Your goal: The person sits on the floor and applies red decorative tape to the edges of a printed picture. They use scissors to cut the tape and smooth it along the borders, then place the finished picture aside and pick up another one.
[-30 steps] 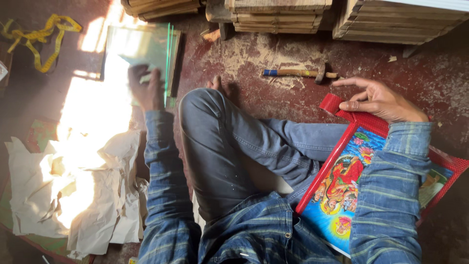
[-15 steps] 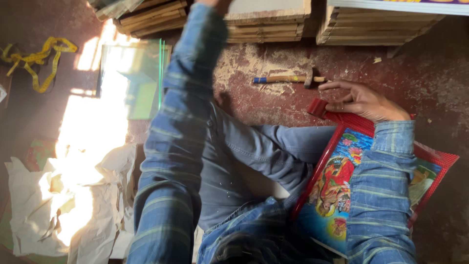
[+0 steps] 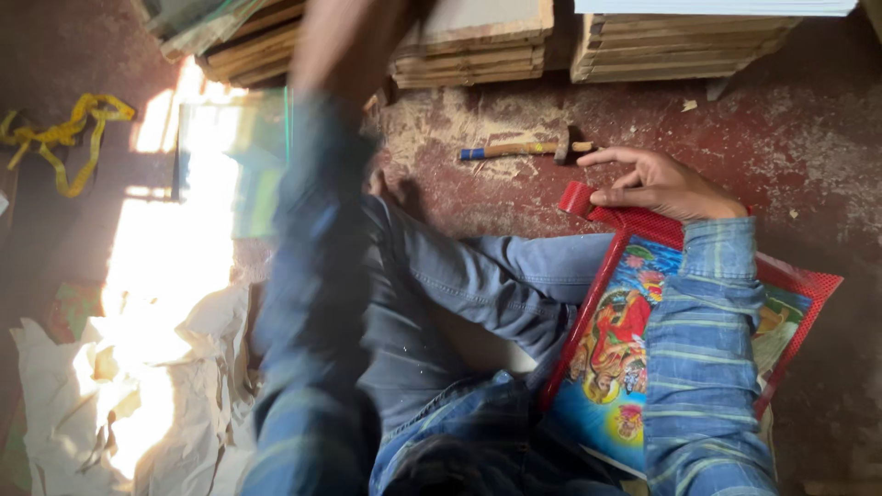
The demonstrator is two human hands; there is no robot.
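A red-framed picture (image 3: 606, 358) with a colourful print leans across my lap. My right hand (image 3: 661, 184) lies on its top corner, thumb and fingers loosely holding the red edge. My left hand (image 3: 344, 41) is raised and blurred at the top of the view, in front of a stack of wooden boards (image 3: 478, 46). What it holds, if anything, cannot be made out. A small hammer (image 3: 524, 149) with a wooden handle lies on the red floor just beyond my right hand's fingertips.
A pane of glass (image 3: 230, 156) lies on the floor to the left in bright sunlight. Crumpled pale paper (image 3: 138, 395) is piled at lower left. A yellow strap (image 3: 64, 138) lies far left. More stacked boards (image 3: 689, 46) stand at top right.
My left arm has lifted off the glass pane and swung up towards the board stack. My right hand has stayed on the frame's corner.
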